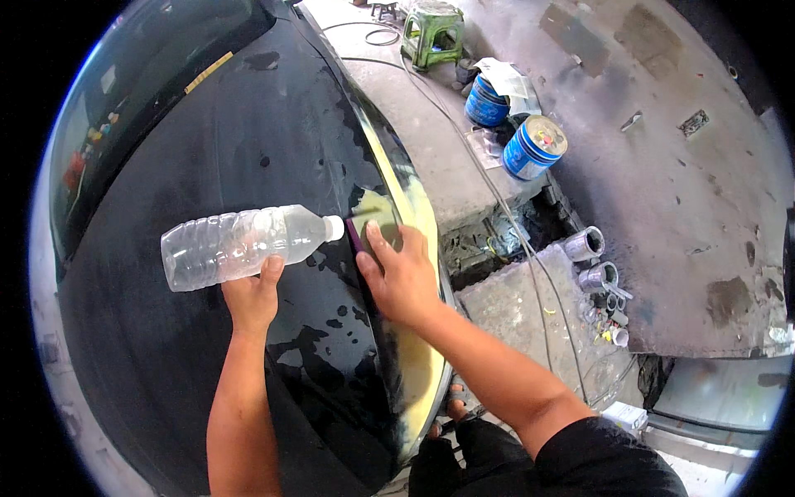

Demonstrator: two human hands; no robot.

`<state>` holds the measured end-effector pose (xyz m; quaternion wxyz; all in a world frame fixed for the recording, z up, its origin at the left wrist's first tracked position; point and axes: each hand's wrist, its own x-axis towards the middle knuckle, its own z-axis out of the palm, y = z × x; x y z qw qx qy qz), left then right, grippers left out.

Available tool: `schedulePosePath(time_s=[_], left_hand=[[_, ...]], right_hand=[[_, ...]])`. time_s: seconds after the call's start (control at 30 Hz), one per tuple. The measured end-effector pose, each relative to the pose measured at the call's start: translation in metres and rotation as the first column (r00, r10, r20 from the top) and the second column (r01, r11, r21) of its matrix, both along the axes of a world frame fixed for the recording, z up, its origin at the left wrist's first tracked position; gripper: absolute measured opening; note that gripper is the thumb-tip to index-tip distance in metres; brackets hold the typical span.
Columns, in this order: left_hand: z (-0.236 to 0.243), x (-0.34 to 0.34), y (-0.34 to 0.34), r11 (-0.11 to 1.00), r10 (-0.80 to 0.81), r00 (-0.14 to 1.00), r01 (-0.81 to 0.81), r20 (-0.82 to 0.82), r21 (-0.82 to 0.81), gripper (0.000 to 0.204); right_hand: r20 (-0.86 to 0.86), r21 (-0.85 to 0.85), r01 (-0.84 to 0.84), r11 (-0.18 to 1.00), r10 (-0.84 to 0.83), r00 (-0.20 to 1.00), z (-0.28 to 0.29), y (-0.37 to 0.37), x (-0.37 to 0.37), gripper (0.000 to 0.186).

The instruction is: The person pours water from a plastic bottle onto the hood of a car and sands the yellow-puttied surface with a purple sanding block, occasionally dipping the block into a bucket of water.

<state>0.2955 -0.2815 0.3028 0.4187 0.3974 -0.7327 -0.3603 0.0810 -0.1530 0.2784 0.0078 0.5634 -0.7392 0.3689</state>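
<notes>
My left hand [251, 302] is closed round a clear, ribbed plastic bottle [236, 246] with a white cap. The bottle lies nearly level above a black car hood [207, 157], its capped end toward my right hand. My right hand [404, 277] presses a flat sanding block [355, 237] with a purple edge onto the hood's right edge. Part of the block and its underside are hidden by my fingers. Pale yellow filler [421, 364] runs along that edge. Wet patches [319, 352] mark the black surface around the block.
Beyond the hood's right side, blue paint buckets [530, 153] stand near a green plastic stool [433, 37]. A hose [489, 178] crosses the floor beside an open pit [489, 240]. Several used cans [584, 243] sit farther right. The windshield [108, 124] is at upper left.
</notes>
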Motion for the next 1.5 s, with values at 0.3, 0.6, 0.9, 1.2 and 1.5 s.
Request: schedulePosePath(time_s=[0.3, 0.6, 0.9, 1.2, 1.5], left_hand=[[-0.015, 0.005, -0.009, 0.986, -0.031, 0.998, 0.039, 0.05, -0.163, 0.067], [-0.013, -0.002, -0.009, 0.98, -0.054, 0.996, 0.067, 0.077, -0.185, 0.068], [0.008, -0.016, 0.01, 0.982, -0.037, 0.994, 0.055, 0.1, -0.18, 0.061], [0.007, -0.005, 0.006, 0.963, -0.021, 0.986, 0.064, 0.165, -0.261, 0.063], [0.0, -0.004, 0.005, 0.965, -0.016, 0.976, 0.072, 0.219, -0.253, 0.065]], right_hand=[[0.017, 0.077, -0.034, 0.996, 0.032, 0.999, 0.008, -0.047, -0.023, 0.042], [-0.131, 0.054, 0.027, 0.998, -0.02, 0.991, 0.014, -0.087, -0.054, 0.045], [-0.08, 0.052, 0.052, 0.997, -0.048, 0.996, 0.018, -0.068, -0.046, 0.043], [-0.016, 0.035, 0.0, 0.999, 0.001, 1.0, 0.006, -0.021, -0.007, 0.048], [0.009, 0.084, -0.016, 0.996, 0.016, 1.0, 0.01, -0.028, -0.018, 0.047]])
